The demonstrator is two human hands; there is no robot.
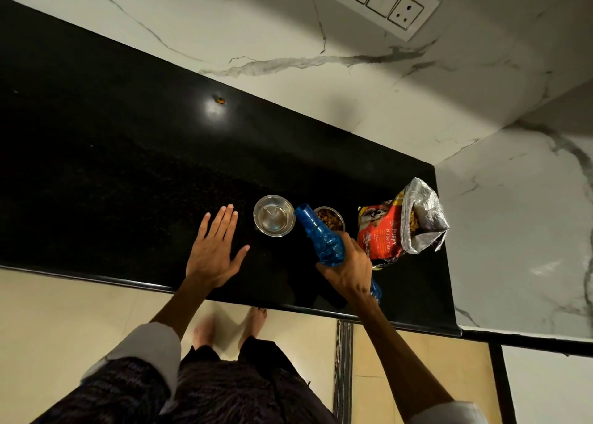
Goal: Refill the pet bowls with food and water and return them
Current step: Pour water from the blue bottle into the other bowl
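Note:
Two steel pet bowls stand on the black counter point(128, 167). The left bowl point(273, 215) has a shiny inside; I cannot tell how much water it holds. The right bowl point(329, 219) holds brown kibble and is partly hidden by the bottle. My right hand point(348, 268) grips a blue plastic bottle point(322, 235), tilted with its open mouth pointing up-left beside the left bowl's rim. My left hand point(214, 247) lies flat, fingers spread, on the counter left of the bowls. An open red puppy food bag point(401, 228) stands to the right.
A white marble wall point(513, 199) closes off the counter at the back and right, with a switch panel point(378, 0) high up. One stray kibble piece point(220, 100) lies far back on the counter. My bare feet point(231, 324) stand on the beige floor below the counter's front edge.

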